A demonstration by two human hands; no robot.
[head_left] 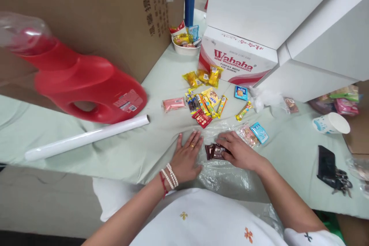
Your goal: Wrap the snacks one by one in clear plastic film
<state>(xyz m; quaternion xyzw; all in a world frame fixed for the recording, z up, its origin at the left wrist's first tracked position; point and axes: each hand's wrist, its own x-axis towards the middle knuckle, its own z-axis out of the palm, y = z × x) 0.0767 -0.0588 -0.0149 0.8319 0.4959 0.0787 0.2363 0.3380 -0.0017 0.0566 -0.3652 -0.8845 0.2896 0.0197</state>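
Note:
My left hand (186, 158) lies flat on the cloth at the edge of a clear plastic bag (225, 178), fingers stretched out and holding nothing. Close to its right are small dark brown snack packets (213, 152), lying side by side on the plastic. The fingers of my right hand (238, 149) curl around their right end, hiding part of them. Just beyond my hands are a red packet (201, 118) and several yellow snack sticks (211, 107). A pink packet (249, 135) and a light blue packet (259, 132) lie beyond my right hand.
A red detergent bottle (95, 84) and a white roll (86, 137) lie on the left. At the back are a snack-filled bowl (186, 50), yellow-wrapped snacks (203, 77) and a Wahaha carton (236, 59). On the right are a paper cup (331, 123), a phone (326, 166) and keys (343, 182).

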